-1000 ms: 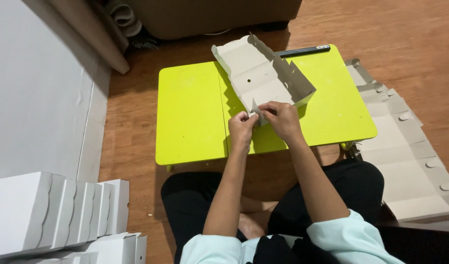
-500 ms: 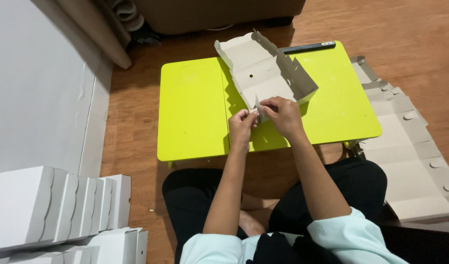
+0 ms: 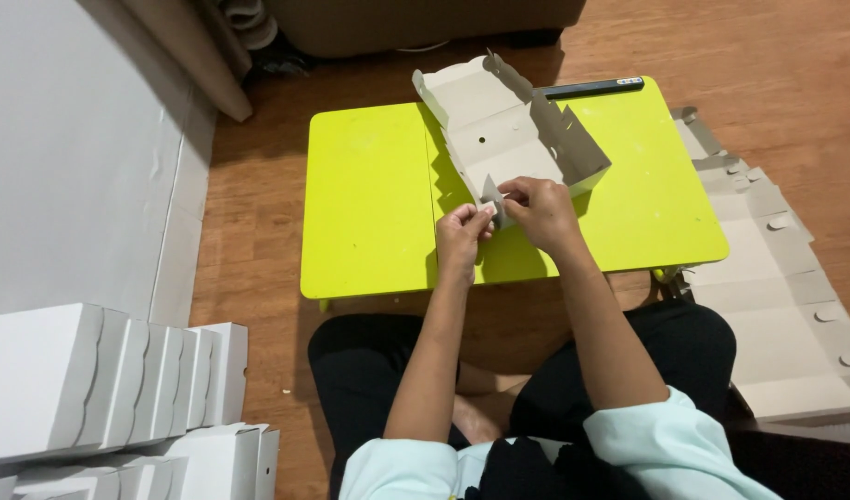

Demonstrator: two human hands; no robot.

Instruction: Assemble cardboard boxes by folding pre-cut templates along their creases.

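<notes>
Your left hand (image 3: pixel 462 227) and right hand (image 3: pixel 536 206) both pinch a small flap at the near end of the half-folded grey cardboard box (image 3: pixel 503 130); each grip is closed on it. Box lies open on the yellow-green counter (image 3: pixel 369 204). Dark pen (image 3: pixel 591 88) at far edge. Flat cardboard blanks (image 3: pixel 777 278) on the floor right; stacked white boxes (image 3: pixel 100 370) left.

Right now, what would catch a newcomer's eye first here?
The bright lime-green table on the wooden floor stands out, with a half-folded cardboard box on it. The left hand and right hand pinch a flap at its near end. Finished white boxes stack at lower left; flat cardboard sheets lie at right.
</notes>
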